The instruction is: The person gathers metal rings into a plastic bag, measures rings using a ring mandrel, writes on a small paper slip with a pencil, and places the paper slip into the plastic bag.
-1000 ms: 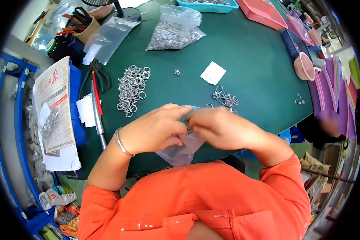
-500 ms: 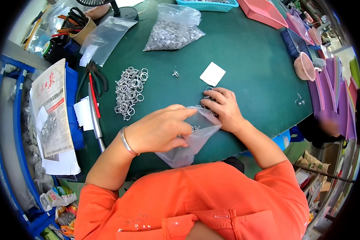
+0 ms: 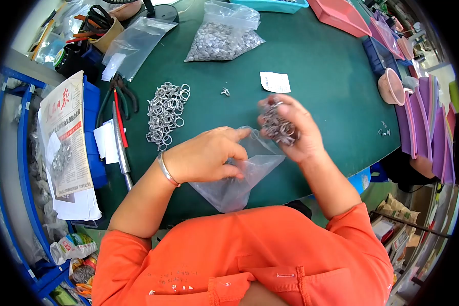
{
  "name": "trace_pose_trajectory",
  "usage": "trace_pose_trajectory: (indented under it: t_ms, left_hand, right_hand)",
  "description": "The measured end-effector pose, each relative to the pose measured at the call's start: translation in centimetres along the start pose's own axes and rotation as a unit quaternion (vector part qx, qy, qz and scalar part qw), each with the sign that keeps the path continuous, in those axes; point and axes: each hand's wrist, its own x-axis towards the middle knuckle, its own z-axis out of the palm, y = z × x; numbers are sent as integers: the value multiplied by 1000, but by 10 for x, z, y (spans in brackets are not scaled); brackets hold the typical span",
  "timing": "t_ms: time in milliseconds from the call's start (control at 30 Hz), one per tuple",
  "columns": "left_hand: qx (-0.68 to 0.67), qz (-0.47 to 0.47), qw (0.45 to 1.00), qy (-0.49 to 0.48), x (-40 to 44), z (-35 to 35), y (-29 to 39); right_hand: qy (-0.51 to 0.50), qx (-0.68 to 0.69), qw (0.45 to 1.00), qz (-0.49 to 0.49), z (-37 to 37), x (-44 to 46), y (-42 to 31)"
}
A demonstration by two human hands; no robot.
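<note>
Many silvery metal rings (image 3: 281, 127), likely slippery, filled the wisely cupped right hand (image 3: 306, 130); the half-curled left hand (image 3: 210, 153) held a translucent plastic bag (image 3: 226, 194).

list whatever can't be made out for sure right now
Number of rings in the right grip: head view, blurred, overlapping and partly covered by the grip.
What lies low inside the bag by the left grip: head view, cloudy plastic veils it.
Print on the note: head view, too small.
Far side of the blue tray: head view, cut off by the top edge.
</note>
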Motion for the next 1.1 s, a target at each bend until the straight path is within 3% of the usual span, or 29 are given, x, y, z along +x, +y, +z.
trace_pose_trajectory:
  t_ms: [100,300,367,433,567,633,700,767,867,900,967,1000,1100]
  left_hand:
    - [-38,-36,998,-24,-1,-3,3]
    - [-78,-104,991,-40,-2,-7,9]
    - [-89,-74,993,-15,-3,-3,6]
    - [-98,-43,994,10,-4,-1,4]
    - [-51,-51,997,-18,-7,-6,8]
    - [-35,-67,997,-36,-9,-7,9]
    - [-23,-29,999,11,-14,-1,4]
    - [-9,-27,1000,9,-17,2,4]
    - [1,-23,1000,9,-17,3,5]
    - [-2,-22,1000,7,-17,3,5]
    - [-6,-15,1000,5,-17,2,5]
    - [-9,-7,1000,8,-17,1,4]
    - [-13,-11,1000,7,-18,2,2]
  right_hand:
    - [-28,-17,998,50,11,-4,14]
    - [-92,-270,958,6,20,-19,20]
    - [-90,-300,949,26,24,-24,20]
    - [-97,-331,935,-81,21,-24,30]
    - [-121,-358,921,-91,22,-27,22]
    - [-63,-422,887,-177,6,-17,19]
    - [19,-529,805,-267,-13,-1,9]
    - [2,-604,749,-271,-32,11,12]
    - [-142,-694,624,-329,-37,5,31]
    - [-141,-693,626,-328,-37,3,32]
    - [-131,-658,680,-295,-39,2,34]
    - [-110,-644,681,-331,-47,6,35]
    - [10,-551,801,-236,-40,6,25]
